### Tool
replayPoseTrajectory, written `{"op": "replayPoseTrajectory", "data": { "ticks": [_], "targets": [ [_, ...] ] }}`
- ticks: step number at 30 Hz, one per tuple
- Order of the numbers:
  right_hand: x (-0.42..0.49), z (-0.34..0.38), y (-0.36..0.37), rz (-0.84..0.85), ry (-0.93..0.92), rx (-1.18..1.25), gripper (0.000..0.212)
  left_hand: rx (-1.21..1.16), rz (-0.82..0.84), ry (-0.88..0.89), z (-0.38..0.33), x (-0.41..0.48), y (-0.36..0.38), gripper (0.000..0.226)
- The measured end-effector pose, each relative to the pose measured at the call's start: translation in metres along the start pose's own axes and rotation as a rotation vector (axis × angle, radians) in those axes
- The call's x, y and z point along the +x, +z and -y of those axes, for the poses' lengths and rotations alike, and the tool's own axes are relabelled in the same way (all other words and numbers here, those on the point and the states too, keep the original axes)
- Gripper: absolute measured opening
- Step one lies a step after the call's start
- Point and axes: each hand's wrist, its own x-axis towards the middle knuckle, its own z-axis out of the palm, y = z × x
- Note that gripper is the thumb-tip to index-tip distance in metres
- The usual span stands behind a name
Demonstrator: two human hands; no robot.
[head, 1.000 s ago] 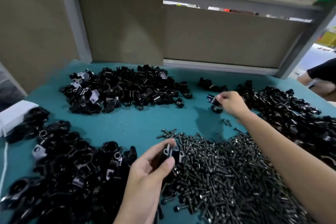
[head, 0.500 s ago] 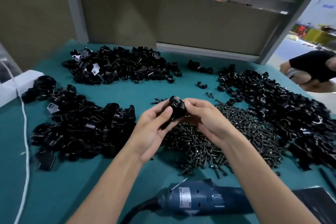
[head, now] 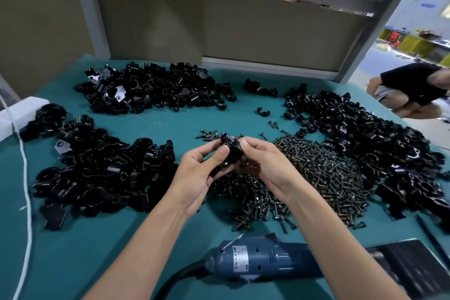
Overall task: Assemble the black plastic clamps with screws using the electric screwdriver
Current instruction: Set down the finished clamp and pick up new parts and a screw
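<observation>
The blue electric screwdriver (head: 260, 263) lies nearest on the teal table (head: 73, 251). Beyond it, the left hand (head: 202, 175) and right hand (head: 263, 165) together grip one black clamp (head: 231, 150) above the screw pile (head: 304, 178). Clamp heaps (head: 151, 90) lie farther back.

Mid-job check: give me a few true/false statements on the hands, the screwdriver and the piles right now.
1. The left hand and right hand both hold a black clamp. True.
2. The right hand grips the electric screwdriver. False: it lies on the table near the person, with neither hand on it.
3. The screw pile lies between the left clamp heap and the right clamp heap. True.
4. The table surface is red. False: it is teal.
</observation>
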Motion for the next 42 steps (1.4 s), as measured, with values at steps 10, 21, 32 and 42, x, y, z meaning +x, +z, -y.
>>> {"op": "replayPoseTrajectory", "data": {
  "ticks": [10,21,32,42],
  "targets": [
    [0.01,-0.018,-0.101,-0.718,0.281,-1.343,0.031,-0.174,-0.082,-0.035,0.001,0.003,-0.006,0.04],
    [0.024,-0.011,-0.102,-0.53,0.325,-1.528,0.021,-0.126,-0.09,-0.002,0.001,0.004,-0.007,0.039],
    [0.017,0.032,-0.066,-0.372,-0.151,-0.998,0.008,-0.068,-0.104,0.009,0.001,0.005,-0.005,0.044],
    [0.004,0.032,0.008,-0.307,-0.84,-0.95,0.01,0.202,-0.109,0.146,0.002,0.005,-0.007,0.039]
  ]
}}
